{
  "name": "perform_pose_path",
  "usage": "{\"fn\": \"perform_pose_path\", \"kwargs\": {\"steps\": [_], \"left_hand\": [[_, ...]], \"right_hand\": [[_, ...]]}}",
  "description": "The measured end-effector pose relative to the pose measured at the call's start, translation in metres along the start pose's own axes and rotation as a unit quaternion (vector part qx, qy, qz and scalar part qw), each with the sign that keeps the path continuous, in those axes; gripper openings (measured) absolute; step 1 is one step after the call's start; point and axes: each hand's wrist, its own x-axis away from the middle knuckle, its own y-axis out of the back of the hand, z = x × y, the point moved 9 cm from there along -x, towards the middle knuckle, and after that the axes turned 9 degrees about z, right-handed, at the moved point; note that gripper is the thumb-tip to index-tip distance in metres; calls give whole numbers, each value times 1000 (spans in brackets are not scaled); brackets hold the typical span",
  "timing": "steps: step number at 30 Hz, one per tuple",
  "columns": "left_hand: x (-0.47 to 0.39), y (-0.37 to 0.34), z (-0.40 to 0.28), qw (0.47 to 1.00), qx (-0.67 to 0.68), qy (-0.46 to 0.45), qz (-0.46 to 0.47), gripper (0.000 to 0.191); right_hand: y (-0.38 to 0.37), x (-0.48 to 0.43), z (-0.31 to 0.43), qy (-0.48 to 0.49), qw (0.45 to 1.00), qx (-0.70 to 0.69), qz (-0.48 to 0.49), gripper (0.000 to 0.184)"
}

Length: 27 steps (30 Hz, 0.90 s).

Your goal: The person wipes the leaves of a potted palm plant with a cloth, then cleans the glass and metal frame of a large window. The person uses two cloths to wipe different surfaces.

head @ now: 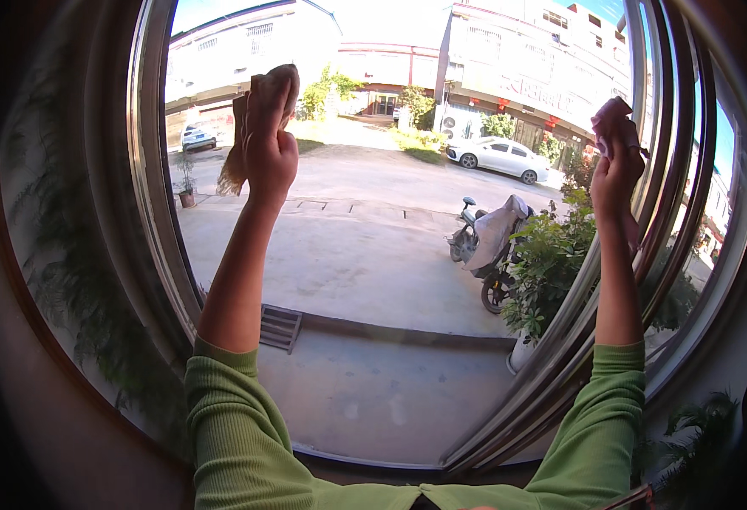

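Note:
Both arms are raised in front of a large window with sliding metal frames. My left hand [273,156] grips a folded brownish cloth [238,162], whose frayed end hangs down on its left side. It is up at the left part of the opening; whether the cloth touches glass I cannot tell. On the right, my right hand [616,175] is closed around a crumpled pink cloth [610,116]. That hand is close to the upright metal window frame [652,146], and contact with it cannot be made out.
More frame rails [539,382] run down the right side. Plant fronds [698,440] show at lower right. Outside are a leafy potted shrub [542,268], a partly covered scooter [491,239], a white car [501,155], and a slatted grate [280,326] by a low step.

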Motion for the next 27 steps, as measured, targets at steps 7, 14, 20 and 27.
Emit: {"fn": "perform_pose_path", "kwargs": {"steps": [7, 14, 20, 27], "left_hand": [[-2, -84, -143, 995, 59, -52, 54, 71], [226, -79, -239, 930, 145, -200, 272, 44], [199, -41, -115, 933, 17, -213, 291, 49], [15, 60, 70, 991, -94, -4, 96, 75]], "right_hand": [[-11, 74, 135, 57, 972, -141, 179, 69], [41, 121, 118, 184, 942, -113, 257, 61], [26, 84, 9, 85, 973, -44, 210, 60], [-5, 45, 61, 76, 996, -27, 48, 56]]}}
